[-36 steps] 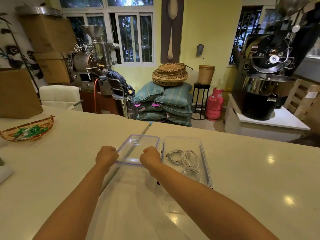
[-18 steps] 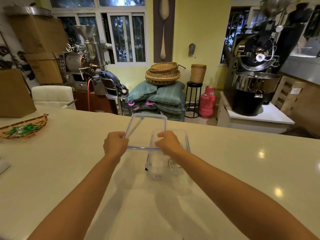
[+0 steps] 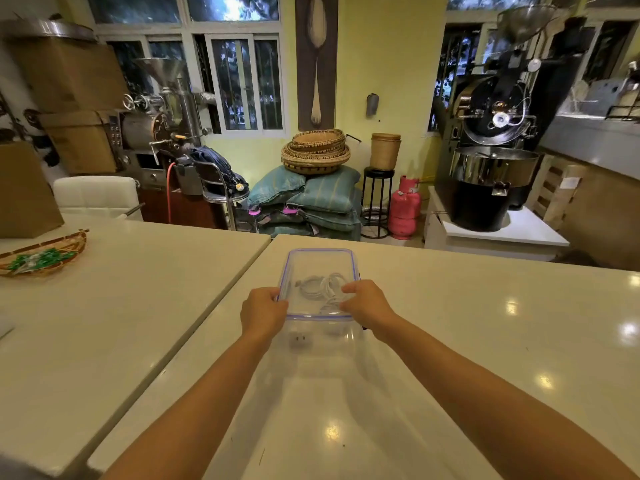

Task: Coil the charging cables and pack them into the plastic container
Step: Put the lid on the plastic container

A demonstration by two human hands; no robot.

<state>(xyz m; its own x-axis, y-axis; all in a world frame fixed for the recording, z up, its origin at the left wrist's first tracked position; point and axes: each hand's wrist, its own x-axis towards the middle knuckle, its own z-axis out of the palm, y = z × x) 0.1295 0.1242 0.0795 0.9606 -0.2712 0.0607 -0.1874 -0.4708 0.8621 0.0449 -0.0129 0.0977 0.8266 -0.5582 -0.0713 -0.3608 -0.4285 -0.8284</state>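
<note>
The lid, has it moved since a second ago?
Yes. The lid went from the table left of the container to on top of it, both hands holding it.

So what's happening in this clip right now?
A person is putting the lid on a clear plastic container that sits on a pale countertop. The left hand grips the lid's near left corner and the right hand its near right corner. Coiled white cables lie inside, visible through the lid. The lid sits over the box, but whether it is pressed fully shut cannot be told.
</note>
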